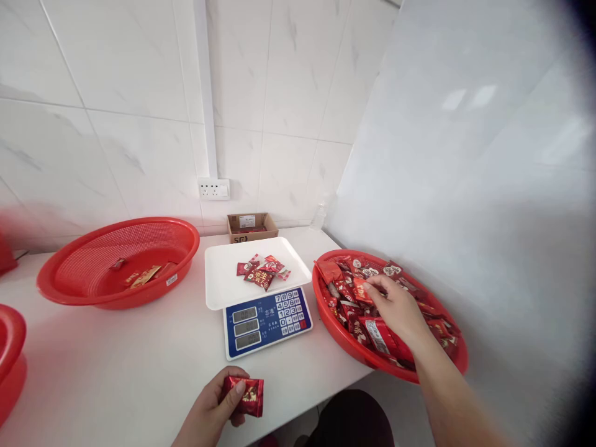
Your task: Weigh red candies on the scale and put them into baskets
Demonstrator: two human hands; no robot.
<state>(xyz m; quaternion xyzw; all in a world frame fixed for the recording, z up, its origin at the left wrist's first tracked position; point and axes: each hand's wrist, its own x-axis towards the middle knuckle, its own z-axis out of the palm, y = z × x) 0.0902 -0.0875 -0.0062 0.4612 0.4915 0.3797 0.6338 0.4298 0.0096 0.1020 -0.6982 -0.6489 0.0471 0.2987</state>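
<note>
My left hand [222,403] grips a shiny red candy packet [251,397] above the table's front edge. My right hand [393,304] reaches over the red basket [344,347] on the right, its thumb and fingers pinching an orange-red packet [361,290]. Many red wrapped packets fill that basket, among them a larger one with a white label [378,335]. Between my hands stands a blue and white digital scale [267,329]. On its white tray [221,273] several red packets [261,274] lie in a small pile. The scale's digits are too faint to read surely.
A red perforated basket [116,239] with a few packets stands at the left. Part of another red basket [12,347] shows at the left edge. Behind the scale sits a small cardboard box [252,228]. A white wall panel [442,186] rises along the right.
</note>
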